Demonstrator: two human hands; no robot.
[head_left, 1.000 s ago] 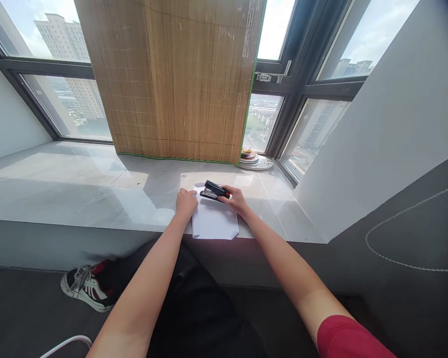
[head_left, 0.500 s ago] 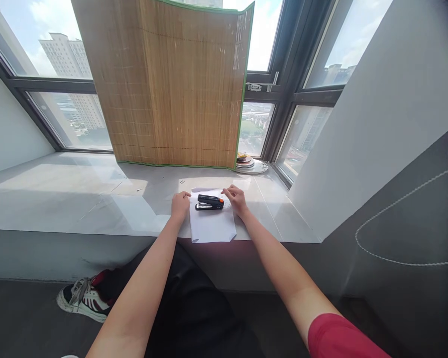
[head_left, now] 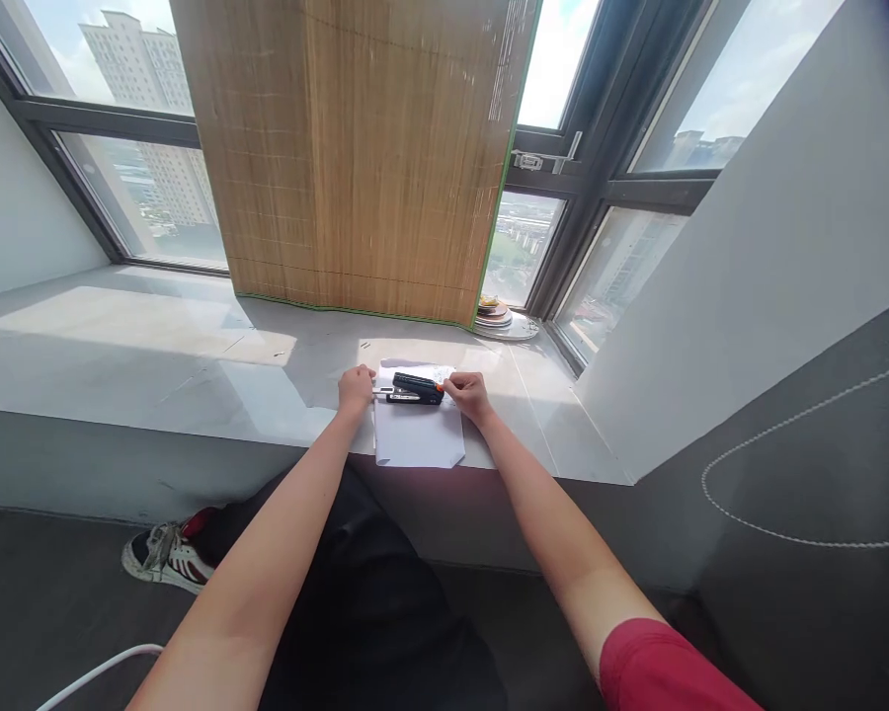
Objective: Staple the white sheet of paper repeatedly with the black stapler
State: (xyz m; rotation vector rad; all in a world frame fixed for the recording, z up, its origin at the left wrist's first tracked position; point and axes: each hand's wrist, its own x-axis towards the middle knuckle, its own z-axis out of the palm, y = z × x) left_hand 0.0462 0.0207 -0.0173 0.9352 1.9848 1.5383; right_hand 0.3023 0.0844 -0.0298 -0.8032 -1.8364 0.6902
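A black stapler (head_left: 418, 389) with an orange part at its right end lies over white paper (head_left: 419, 434) on the window sill. From its left end a thin metal piece (head_left: 382, 392) sticks out toward my left hand (head_left: 356, 389), whose fingers are closed around the end of that piece. My right hand (head_left: 468, 393) is closed on the stapler's right end, at the orange part. The paper lies flat near the sill's front edge, its lower right corner bent.
A bamboo blind (head_left: 356, 158) hangs in front of the window behind the stapler. Stacked plates (head_left: 498, 318) stand in the sill's back right corner. A beaded cord (head_left: 741, 444) hangs at the right. A white cable (head_left: 96, 671) shows at the lower left.
The metal piece now sticks out from the stapler's left end. My right hand has closed on the orange end, and my left hand has closed on the metal piece. The view has tilted down slightly.
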